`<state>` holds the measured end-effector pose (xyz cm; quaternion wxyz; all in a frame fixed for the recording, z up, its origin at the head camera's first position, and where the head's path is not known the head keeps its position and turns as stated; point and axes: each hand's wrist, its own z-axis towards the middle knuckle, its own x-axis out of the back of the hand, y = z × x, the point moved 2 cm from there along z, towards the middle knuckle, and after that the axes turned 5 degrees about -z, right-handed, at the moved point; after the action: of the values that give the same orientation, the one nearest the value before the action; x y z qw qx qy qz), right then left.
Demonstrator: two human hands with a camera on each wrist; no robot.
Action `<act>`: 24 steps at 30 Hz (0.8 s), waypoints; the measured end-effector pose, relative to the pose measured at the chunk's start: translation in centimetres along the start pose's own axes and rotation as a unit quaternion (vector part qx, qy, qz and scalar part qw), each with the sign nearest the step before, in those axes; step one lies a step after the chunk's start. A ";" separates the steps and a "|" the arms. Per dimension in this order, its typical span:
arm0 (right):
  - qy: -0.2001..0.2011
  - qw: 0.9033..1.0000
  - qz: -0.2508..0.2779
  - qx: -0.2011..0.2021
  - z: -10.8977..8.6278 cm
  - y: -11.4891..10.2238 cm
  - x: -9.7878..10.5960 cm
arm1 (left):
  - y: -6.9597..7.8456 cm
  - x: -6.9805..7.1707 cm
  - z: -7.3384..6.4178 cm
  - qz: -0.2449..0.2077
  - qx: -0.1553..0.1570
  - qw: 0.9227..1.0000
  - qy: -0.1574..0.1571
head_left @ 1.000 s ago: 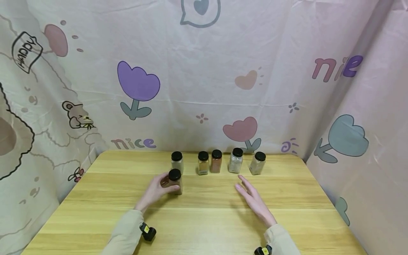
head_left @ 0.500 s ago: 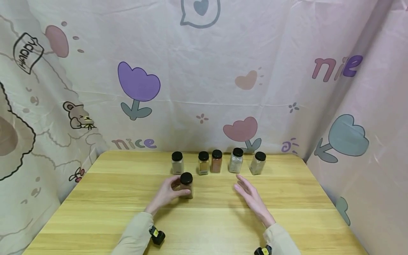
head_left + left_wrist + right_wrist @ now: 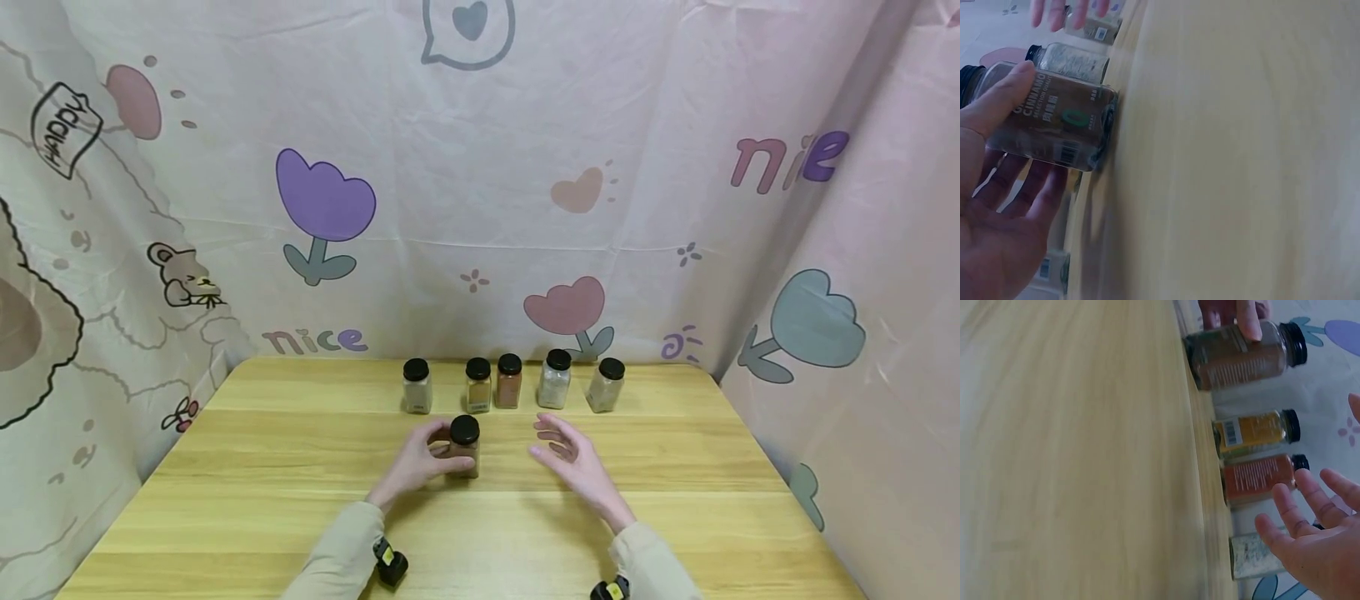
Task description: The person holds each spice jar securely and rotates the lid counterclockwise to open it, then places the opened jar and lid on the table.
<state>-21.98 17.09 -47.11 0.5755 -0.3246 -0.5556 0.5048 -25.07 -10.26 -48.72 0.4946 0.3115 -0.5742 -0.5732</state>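
My left hand [image 3: 420, 463] grips a spice jar [image 3: 465, 432] of brown powder with a black screw cap, held upright just left of the table's middle. In the left wrist view, the thumb lies across the cinnamon label [image 3: 1041, 103] and the fingers curve behind the glass. To its right, my right hand [image 3: 579, 471] hovers over the table with its fingers loosely bent and nothing in them. Behind the hands stands a row of jars: a pale one [image 3: 417, 392], a yellow one [image 3: 477, 392], a reddish one [image 3: 508, 387], a white one [image 3: 555, 383] and a greyish one [image 3: 606, 388].
The light wooden table [image 3: 300, 467] runs back to a printed cloth [image 3: 465, 167], which also hangs at both sides. The row of jars stands near the table's back edge, with a gap between the pale jar and the yellow one.
My left hand has brought the cinnamon jar to the right and slightly nearer, away from in front of the pale jar. My right hand has shifted slightly left, its fingers more bent.
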 end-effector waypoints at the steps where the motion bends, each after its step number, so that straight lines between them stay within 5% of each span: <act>1: -0.002 1.000 0.000 0.001 0.1 -0.1 -0.2 | 0.0 -0.2 0.0 -0.002 0.001 1.000 -0.001; 14: -0.024 0.997 -0.038 0.058 1.2 -2.0 -2.5 | 0.0 -1.9 0.6 -0.030 -0.014 0.999 -0.040; 24: 0.003 0.993 -0.098 0.067 2.2 -2.7 -4.2 | 0.1 -2.5 0.9 -0.034 -0.015 0.998 -0.054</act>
<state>-22.95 11.94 -45.56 0.6445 -0.2307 -0.5479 0.4808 -25.05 -7.63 -49.07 0.4478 0.2925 -0.5806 -0.6139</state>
